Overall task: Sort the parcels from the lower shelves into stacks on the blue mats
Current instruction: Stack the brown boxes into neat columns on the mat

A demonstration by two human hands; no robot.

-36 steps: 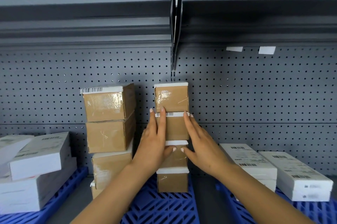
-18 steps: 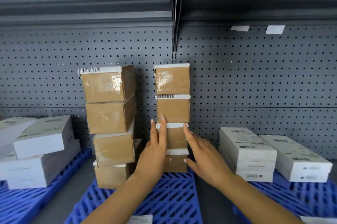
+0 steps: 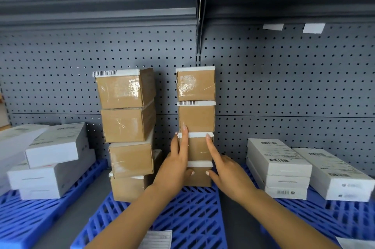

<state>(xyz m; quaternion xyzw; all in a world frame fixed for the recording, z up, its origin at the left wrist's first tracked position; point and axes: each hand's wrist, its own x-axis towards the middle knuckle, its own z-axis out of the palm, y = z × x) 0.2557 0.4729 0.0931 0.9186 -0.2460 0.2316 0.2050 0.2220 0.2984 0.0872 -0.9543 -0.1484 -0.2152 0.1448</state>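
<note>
A narrow stack of several small brown parcels [image 3: 196, 116] stands upright on the middle blue mat [image 3: 188, 214] against the pegboard. My left hand [image 3: 176, 165] lies flat on the left side of the stack's lower boxes, fingers straight and pointing up. My right hand [image 3: 225, 169] touches the right side of the same lower boxes with straight fingers. A wider stack of brown parcels [image 3: 127, 127] stands just left on the same mat, leaning slightly.
White flat boxes [image 3: 52, 159] are piled on the left blue mat [image 3: 18, 216]. More white boxes [image 3: 284, 167] sit on the right blue mat [image 3: 334, 220]. A dark shelf [image 3: 97, 1] overhangs. Paper labels [image 3: 156, 239] lie at the front.
Both hands slid down the narrow stack from its middle boxes to its lowest ones. The view tilted downward, showing more of the mats.
</note>
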